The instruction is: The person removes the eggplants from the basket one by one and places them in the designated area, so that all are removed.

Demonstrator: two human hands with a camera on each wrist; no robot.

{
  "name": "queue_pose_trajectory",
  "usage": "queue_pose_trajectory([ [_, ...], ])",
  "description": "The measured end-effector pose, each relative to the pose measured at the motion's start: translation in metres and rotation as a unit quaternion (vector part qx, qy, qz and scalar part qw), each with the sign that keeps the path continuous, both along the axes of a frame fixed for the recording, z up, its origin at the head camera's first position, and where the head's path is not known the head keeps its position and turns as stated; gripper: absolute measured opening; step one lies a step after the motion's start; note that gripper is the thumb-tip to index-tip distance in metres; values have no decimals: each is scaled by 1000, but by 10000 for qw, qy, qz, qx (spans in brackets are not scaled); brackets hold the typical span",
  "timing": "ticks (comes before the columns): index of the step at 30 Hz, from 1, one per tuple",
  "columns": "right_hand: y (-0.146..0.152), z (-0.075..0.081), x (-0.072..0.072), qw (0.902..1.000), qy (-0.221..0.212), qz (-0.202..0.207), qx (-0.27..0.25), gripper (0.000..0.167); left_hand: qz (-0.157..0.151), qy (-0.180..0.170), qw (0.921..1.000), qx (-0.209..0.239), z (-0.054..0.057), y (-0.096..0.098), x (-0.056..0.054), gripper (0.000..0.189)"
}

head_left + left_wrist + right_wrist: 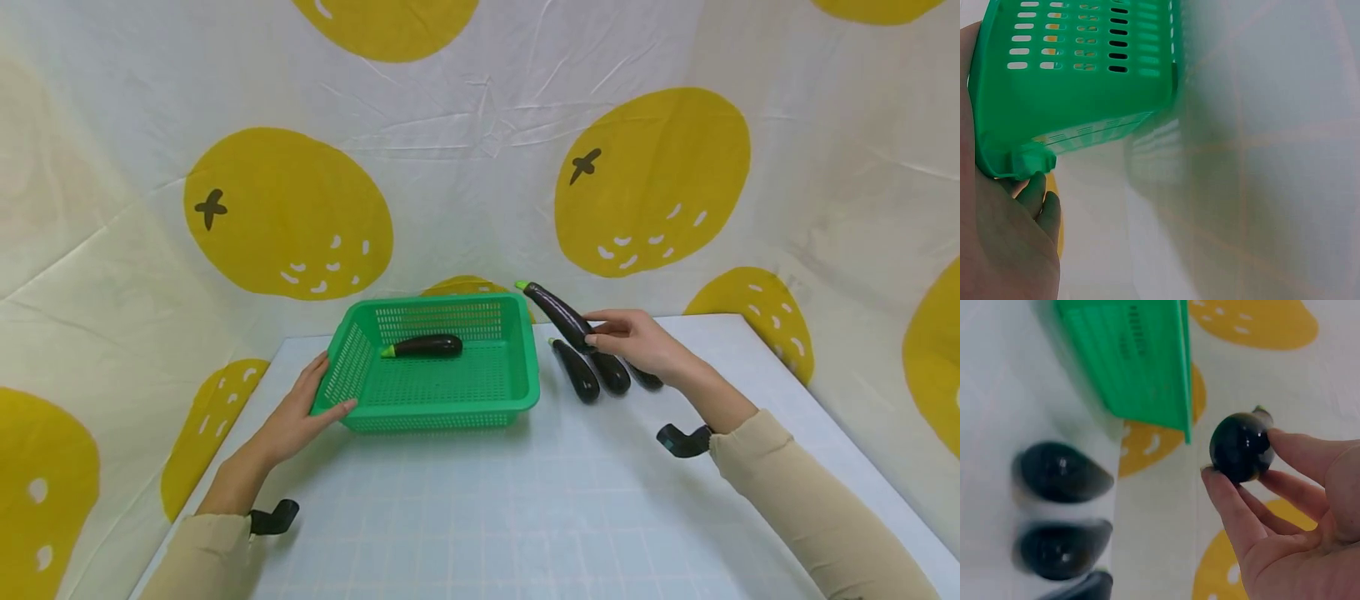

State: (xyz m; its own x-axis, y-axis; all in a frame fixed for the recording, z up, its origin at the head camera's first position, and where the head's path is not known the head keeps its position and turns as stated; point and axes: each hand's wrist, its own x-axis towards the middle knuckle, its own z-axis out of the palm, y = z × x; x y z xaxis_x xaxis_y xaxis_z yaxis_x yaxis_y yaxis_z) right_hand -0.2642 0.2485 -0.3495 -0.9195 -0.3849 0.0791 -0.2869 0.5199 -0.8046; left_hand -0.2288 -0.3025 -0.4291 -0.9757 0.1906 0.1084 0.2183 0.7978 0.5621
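My right hand (633, 340) pinches a dark purple eggplant (558, 315) between thumb and fingers, raised off the table. Its green stem end points up and left, towards the basket. In the right wrist view this eggplant (1240, 449) shows its round end. A green plastic basket (442, 419) stands to the left, and my left hand (300, 414) grips its left rim near the front corner. The left wrist view has those fingers (1047, 209) curled at the rim of the basket (1085, 94). One eggplant (427, 345) lies inside the basket.
Beneath the right hand, three more eggplants lie on the table: one nearest the basket (576, 372), one in the middle (613, 375) and one partly hidden by the hand (647, 378). A pale cloth with yellow fruit prints (465, 192) hangs behind the table (480, 517).
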Motion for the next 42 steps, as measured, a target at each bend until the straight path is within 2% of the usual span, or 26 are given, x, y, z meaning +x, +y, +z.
queue_pose_trajectory([
  [5, 28, 0, 2, 9992, 14, -315, 248, 53, 0, -16, 10000, -5, -1, 0, 0, 103],
  [12, 65, -2, -2, 9954, -13, -763, 573, 58, -31, 50, 10000, 8, 3, 2, -1, 102],
  [24, 114, -8, -10, 9832, -107, -1397, 1171, 62, -3, 41, 10000, -1, 5, 2, -2, 102],
  [28, 127, -18, -15, 9791, -35, -1512, 1357, 59, 3, 44, 10000, 8, 4, 1, -4, 102],
  [33, 144, -36, -20, 9694, 123, -1766, 1699, 52, 26, -47, 10000, 17, 3, 0, -4, 103],
  [42, 168, -65, -27, 9558, 40, -1914, 2230, 52, 32, -53, 10000, 31, -1, -1, -2, 103],
])
